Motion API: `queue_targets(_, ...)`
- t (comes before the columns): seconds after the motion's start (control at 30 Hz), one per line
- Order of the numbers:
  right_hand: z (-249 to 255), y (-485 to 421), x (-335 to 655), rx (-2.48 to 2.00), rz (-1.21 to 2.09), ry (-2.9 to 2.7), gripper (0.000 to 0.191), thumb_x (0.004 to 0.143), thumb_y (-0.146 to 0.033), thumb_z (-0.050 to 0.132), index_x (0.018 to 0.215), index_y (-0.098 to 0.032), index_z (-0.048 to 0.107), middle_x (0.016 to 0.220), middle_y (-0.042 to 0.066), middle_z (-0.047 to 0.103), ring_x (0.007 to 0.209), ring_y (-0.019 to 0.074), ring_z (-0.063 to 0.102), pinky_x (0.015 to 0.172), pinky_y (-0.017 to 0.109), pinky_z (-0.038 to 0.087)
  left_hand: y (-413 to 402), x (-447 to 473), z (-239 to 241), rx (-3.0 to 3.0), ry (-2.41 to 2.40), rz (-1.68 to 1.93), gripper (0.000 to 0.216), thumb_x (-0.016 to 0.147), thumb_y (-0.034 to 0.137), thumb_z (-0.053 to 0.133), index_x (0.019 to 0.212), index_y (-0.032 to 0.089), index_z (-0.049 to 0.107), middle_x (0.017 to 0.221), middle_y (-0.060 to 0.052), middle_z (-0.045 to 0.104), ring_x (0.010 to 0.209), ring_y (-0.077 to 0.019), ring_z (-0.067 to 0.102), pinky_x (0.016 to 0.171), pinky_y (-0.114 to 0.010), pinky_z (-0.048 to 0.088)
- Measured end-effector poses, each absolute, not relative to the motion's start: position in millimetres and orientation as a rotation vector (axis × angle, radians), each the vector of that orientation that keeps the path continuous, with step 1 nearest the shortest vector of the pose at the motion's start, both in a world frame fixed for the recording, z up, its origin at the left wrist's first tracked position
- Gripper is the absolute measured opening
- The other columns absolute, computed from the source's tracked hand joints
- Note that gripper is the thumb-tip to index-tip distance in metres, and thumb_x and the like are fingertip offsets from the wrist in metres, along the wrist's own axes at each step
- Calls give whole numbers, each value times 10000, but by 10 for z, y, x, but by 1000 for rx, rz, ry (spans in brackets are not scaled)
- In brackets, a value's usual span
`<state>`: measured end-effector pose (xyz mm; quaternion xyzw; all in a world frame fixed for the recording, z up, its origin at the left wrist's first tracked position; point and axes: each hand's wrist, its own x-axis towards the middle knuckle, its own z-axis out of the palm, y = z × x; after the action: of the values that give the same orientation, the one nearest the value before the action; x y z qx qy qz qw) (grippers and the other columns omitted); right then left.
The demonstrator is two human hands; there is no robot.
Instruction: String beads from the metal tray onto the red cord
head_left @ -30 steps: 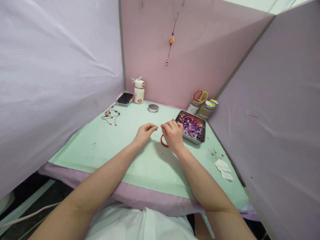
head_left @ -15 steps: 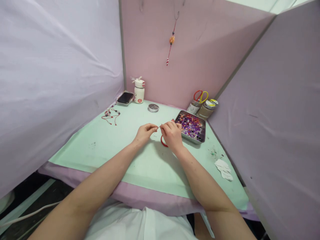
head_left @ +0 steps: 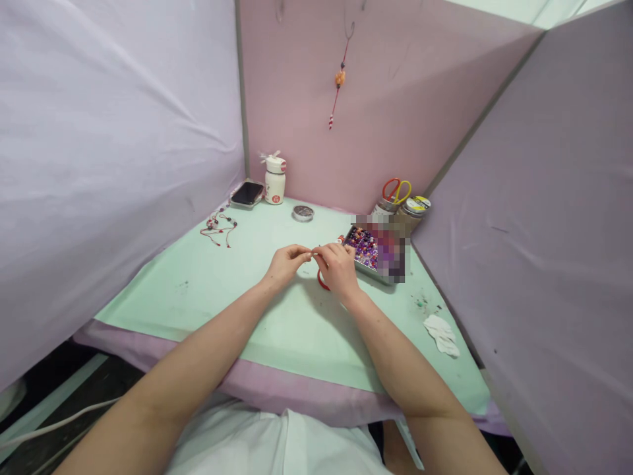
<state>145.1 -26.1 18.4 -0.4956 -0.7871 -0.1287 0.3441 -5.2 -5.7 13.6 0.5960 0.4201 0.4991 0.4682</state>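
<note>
Over the middle of the green tabletop, my left hand [head_left: 288,264] and my right hand [head_left: 338,267] meet at the fingertips. Each is closed in a pinch, thumb against forefinger. Whatever lies between the fingertips is too small to make out. Partly hidden under my right hand is a red loop [head_left: 322,280], like a handle. Just right of that hand stands a metal tray [head_left: 374,275] holding many purple, red, black and clear beads [head_left: 362,247]; its right part is pixelated.
Red cords with beads [head_left: 218,225], a phone [head_left: 248,194], a white bottle [head_left: 275,187] and a round tin [head_left: 303,213] lie at the back left. Scissors [head_left: 397,190] stand in a container beside a lidded jar [head_left: 414,210]. A crumpled tissue [head_left: 442,336] lies right. Cloth walls enclose the table.
My right hand has moved slightly left, and its fingertips now meet those of my left hand, where a small gap showed before. My left hand has hardly moved.
</note>
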Motion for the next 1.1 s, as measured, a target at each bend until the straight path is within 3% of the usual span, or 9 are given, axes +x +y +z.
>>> queue_targets(0.57, 169, -264, 1440, -1291, -255, -2015, 152, 921, -275, 482, 930, -218, 622, 858, 31, 656, 847, 166, 552, 802, 325, 256, -65, -52, 127, 1249, 993, 1193, 323, 658, 465, 677, 760, 160, 701, 754, -76, 688, 791, -186, 607, 806, -327, 459)
queue_targets(0.87, 160, -188, 1493, -1246, 176, -1746, 159, 860, -297, 518, 896, -195, 634, 893, 42, 667, 775, 163, 575, 803, 330, 378, -47, -98, 153, 1016, 1002, 1204, 334, 632, 459, 701, 774, 157, 690, 790, -75, 673, 782, -151, 598, 775, -300, 468)
queue_targets(1.1, 24, -42, 1560, -1200, 459, -1588, 205, 826, -294, 503, 894, -192, 668, 913, 65, 691, 848, 186, 609, 797, 338, 458, -36, -96, 147, 1035, 1030, 1240, 351, 636, 477, 689, 798, 166, 696, 770, -68, 674, 801, -165, 606, 764, -297, 469)
